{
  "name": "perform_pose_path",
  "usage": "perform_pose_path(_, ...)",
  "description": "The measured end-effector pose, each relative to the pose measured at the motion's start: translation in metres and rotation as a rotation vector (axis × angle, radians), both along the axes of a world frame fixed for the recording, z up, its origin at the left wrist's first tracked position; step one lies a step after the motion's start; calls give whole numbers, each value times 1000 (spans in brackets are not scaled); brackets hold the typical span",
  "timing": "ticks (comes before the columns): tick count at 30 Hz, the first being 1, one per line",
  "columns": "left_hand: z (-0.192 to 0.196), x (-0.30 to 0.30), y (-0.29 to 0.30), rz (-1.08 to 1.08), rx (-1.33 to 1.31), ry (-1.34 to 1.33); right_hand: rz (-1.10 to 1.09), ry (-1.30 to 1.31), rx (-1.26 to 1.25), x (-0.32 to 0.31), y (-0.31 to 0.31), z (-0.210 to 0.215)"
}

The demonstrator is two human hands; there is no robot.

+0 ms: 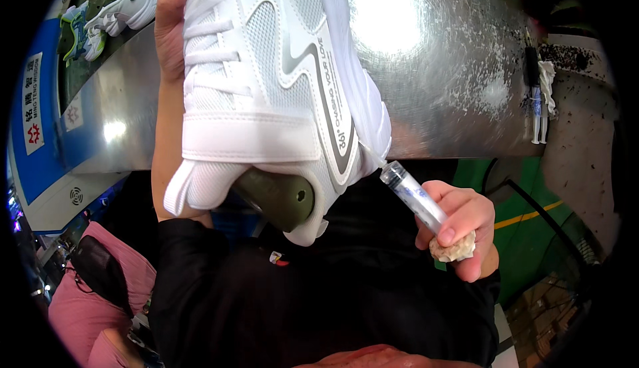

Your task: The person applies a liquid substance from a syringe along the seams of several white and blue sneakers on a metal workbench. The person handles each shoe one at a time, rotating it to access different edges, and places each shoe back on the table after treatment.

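A white mesh sneaker (pixel 283 48) with laces and a strap fills the middle, sole side turned to the right and heel toward me. Inside its opening sits a dark green shoe last (pixel 279 198). My left hand (pixel 172 38) is closed round the sneaker's far left side; most of its fingers are hidden behind the upper. In my right hand (pixel 469 218) is a clear syringe (pixel 416 198), gripped between thumb and fingers. Its thin tip points at the sole edge near the heel; whether it touches, I cannot tell. A pale, crumbly lump (pixel 454 246) sits at the syringe's rear end.
Beneath the sneaker lies a scuffed metal tabletop (pixel 439 102). More sneakers on lasts (pixel 130 2) stand at the far left. Slim syringe-like tools (pixel 536 112) and a crumpled white scrap (pixel 547 85) lie at the right edge. A person in pink (pixel 100 288) is at the lower left.
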State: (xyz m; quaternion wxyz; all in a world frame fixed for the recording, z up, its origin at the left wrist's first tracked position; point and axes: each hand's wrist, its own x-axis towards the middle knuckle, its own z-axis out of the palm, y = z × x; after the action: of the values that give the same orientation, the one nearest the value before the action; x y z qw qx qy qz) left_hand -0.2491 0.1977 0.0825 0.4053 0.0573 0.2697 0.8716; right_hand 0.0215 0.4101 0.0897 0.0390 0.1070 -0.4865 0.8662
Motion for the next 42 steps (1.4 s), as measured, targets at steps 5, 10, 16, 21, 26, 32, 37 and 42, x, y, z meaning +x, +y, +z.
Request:
perform_pose_path(5,-4,5,-3,-69,3,-8,2,35,-4,3,0,-6)
perform_pose_path(10,-7,1,-3,-46,-43,0,-9,41,-1,6,1,-10)
perform_pose_path(16,-1,1,-33,224,-448,66,-6,63,42,10,3,-15)
perform_pose_path(21,16,30,-48,318,-607,-15,6,95,172,3,6,-16)
perform_pose_path(26,16,50,-114,305,-810,130,-40,164,255,-9,0,-18)
perform_pose_path(32,9,101,-182,494,-770,-30,-49,193,372,-22,-9,-20)
perform_pose_path(37,15,150,-186,371,-718,-78,-53,190,401,-24,-19,-19)
perform_pose_path(42,13,189,-162,175,-636,-104,-42,151,447,-23,-17,-14)
